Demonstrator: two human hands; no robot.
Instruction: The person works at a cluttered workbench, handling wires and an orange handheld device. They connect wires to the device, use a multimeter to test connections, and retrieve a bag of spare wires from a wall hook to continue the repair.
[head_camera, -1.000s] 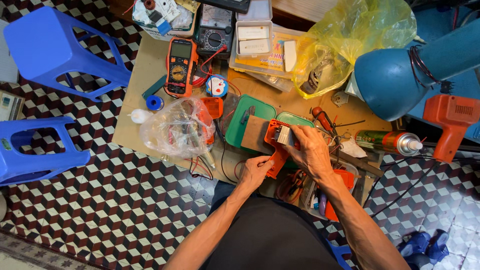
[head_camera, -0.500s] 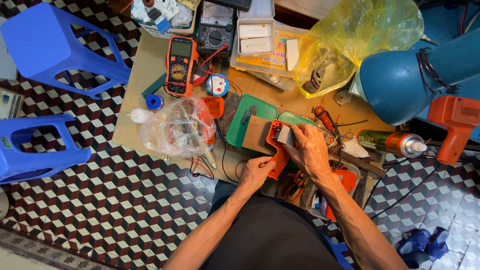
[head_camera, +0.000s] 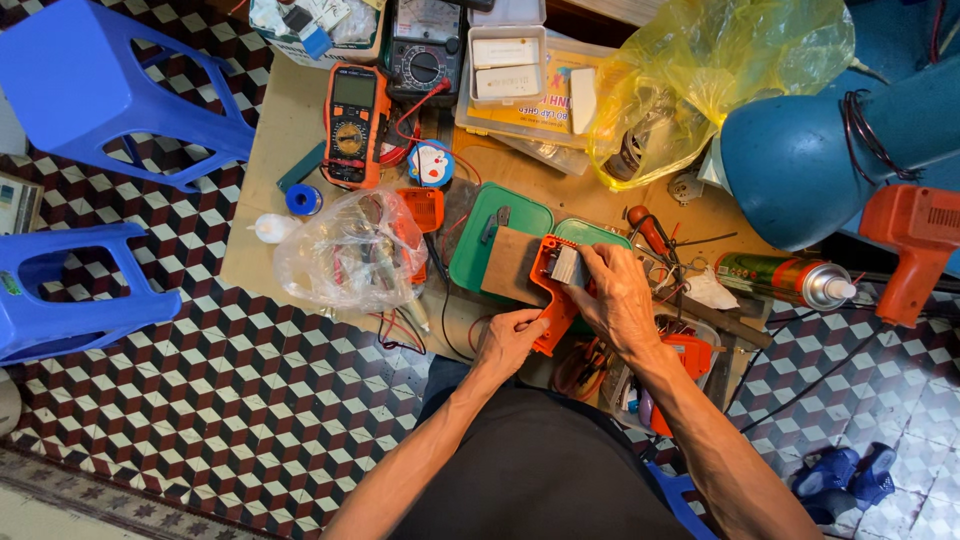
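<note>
Floor (head_camera: 200, 420): tiled, cube-pattern in dark red, black and white; lighter patterned tiles at the right side. Low brown tabletop (head_camera: 275, 150), cluttered. 2 blue plastic stools (head_camera: 110, 90) (head_camera: 70, 295) stand off the tabletop's left edge, apart from each other. Pair of blue sandals (head_camera: 845, 478) on the floor beyond the tabletop's near right corner. Even, bright light, soft shadows.

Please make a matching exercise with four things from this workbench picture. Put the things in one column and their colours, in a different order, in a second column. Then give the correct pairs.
Things:
1. Stool
2. Bag near the lamp
3. Tool shell held by both hands
4. Tray under that shell

Colours:
A. green
B. orange
C. blue
D. yellow

Pairs: 1-C, 2-D, 3-B, 4-A
</note>
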